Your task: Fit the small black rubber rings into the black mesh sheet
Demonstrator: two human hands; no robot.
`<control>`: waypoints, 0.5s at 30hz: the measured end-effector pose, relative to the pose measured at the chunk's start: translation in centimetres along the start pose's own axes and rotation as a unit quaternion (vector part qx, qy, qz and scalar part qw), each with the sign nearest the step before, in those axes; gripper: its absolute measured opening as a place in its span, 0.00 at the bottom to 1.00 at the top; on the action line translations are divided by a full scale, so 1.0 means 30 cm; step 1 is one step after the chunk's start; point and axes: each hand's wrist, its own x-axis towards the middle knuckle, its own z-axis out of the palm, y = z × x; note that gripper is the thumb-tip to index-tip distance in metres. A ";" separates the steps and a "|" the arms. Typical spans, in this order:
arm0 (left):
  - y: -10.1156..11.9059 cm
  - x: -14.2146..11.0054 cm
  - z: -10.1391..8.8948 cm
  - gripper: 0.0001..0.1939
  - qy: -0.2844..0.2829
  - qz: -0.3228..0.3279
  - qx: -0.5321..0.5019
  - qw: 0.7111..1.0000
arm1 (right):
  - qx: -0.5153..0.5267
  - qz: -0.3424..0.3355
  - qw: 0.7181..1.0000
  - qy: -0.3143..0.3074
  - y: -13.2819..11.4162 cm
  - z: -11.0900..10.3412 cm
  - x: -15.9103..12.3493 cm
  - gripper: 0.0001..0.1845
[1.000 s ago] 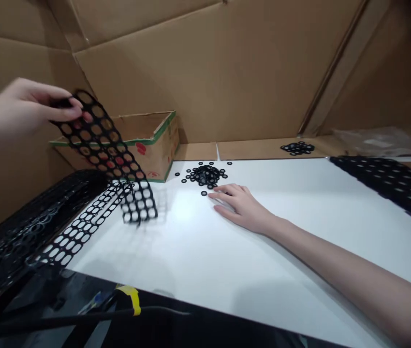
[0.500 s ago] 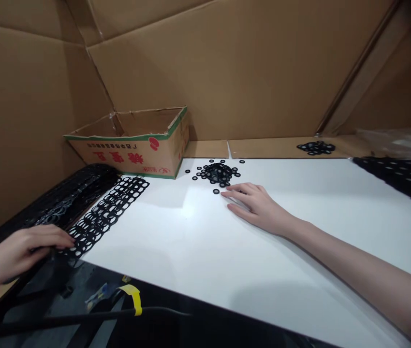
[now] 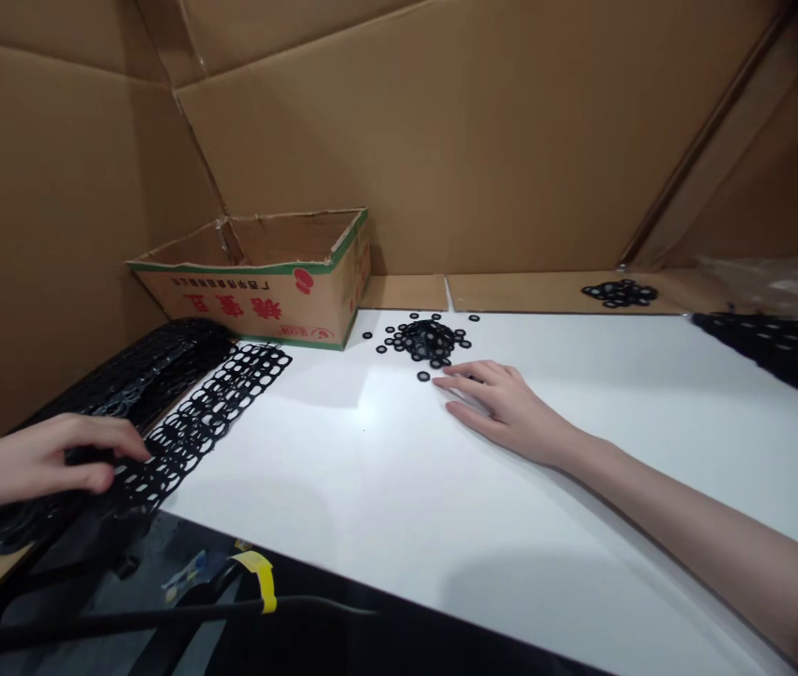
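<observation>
Cardboard walls run out of view above the white tabletop; the open box hides its own floor and stands at the far end of the holed black strips; the right hand rests on the tabletop, fingers loosely open; the left hand, finger and thumb parted, covers part of the strips' near end, contact unclear; a clear bag is cut off at right; small black rings overlap in a pile near the right fingertips.
</observation>
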 end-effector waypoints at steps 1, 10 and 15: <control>0.008 0.032 0.018 0.29 -0.001 -0.007 0.000 1.000 | -0.001 0.000 1.000 -0.001 0.000 0.000 0.000 0.22; 0.014 0.358 0.192 0.26 -0.019 -0.026 0.027 0.999 | 0.000 0.000 1.000 0.001 -0.002 -0.002 0.000 0.22; 0.008 0.377 0.239 0.20 0.001 -0.043 0.036 0.998 | 0.006 0.003 1.000 -0.001 -0.006 -0.006 0.001 0.22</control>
